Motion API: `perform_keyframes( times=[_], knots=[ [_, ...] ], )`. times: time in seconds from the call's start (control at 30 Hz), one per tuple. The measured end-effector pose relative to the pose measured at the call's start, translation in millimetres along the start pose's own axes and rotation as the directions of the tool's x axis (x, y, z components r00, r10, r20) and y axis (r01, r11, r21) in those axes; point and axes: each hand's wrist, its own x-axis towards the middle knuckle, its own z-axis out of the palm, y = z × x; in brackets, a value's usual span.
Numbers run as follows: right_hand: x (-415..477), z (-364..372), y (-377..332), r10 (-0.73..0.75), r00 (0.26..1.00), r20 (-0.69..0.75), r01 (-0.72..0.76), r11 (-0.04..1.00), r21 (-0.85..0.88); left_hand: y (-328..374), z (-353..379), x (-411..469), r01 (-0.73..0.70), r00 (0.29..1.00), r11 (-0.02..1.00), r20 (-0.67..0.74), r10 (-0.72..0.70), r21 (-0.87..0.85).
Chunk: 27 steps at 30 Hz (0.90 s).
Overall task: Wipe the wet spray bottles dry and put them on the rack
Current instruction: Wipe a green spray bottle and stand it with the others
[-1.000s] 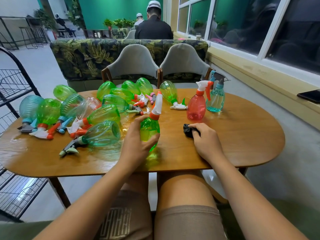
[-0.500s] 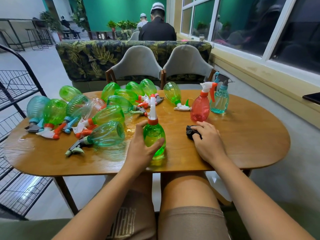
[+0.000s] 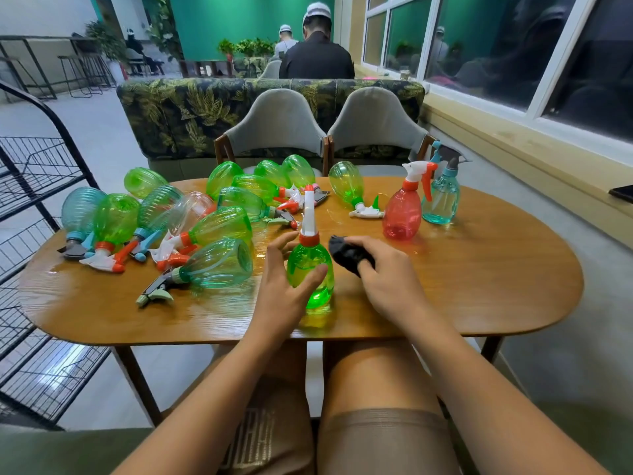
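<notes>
A green spray bottle (image 3: pixel 308 269) with an orange collar and white nozzle stands upright near the table's front edge. My left hand (image 3: pixel 281 286) grips its body from the left, thumb across the front. My right hand (image 3: pixel 387 279) holds a bunched black cloth (image 3: pixel 346 253) just right of the bottle's shoulder. Several more green, teal and clear spray bottles (image 3: pixel 219 231) lie on their sides across the left half of the wooden table (image 3: pixel 479 279). A red bottle (image 3: pixel 402 214) and a teal bottle (image 3: pixel 442 200) stand upright at the back right. The black wire rack (image 3: pixel 30 180) stands left of the table.
Two grey chairs (image 3: pixel 274 132) face me across the table, with a leaf-patterned sofa back behind them. Wet patches shine on the tabletop around the lying bottles. A window ledge runs along the right, with a dark phone (image 3: pixel 621 193) on it. People sit in the background.
The green bottle went from tilted to upright on the table in my left hand. My right hand lifted the black cloth off the table and brought it left, up to the bottle.
</notes>
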Motion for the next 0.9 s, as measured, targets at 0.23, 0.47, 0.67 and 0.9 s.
perform_keyframes(
  times=[0.23, 0.47, 0.67, 0.9],
  knots=[
    [1, 13, -51, -0.181, 0.977, -0.113, 0.194, 0.973, 0.126, 2, -2, 0, -0.042, 0.999, 0.999, -0.031, 0.042, -0.011],
    [-15, 23, -34, -0.187, 0.971, -0.15, 0.195, 0.98, 0.042, -1, 2, 0, -0.07, 0.997, 0.997, -0.021, 0.07, 0.016],
    [-31, 38, -3, -0.091, 0.992, -0.088, 0.086, 0.994, -0.067, -4, 1, 0, -0.033, 0.999, 0.999, -0.027, 0.034, 0.008],
    [-37, 34, 11, -0.02, 0.98, 0.197, 0.089, 0.933, -0.348, -4, 1, 0, -0.043, 0.999, 0.997, -0.031, 0.045, 0.058]
  ],
)
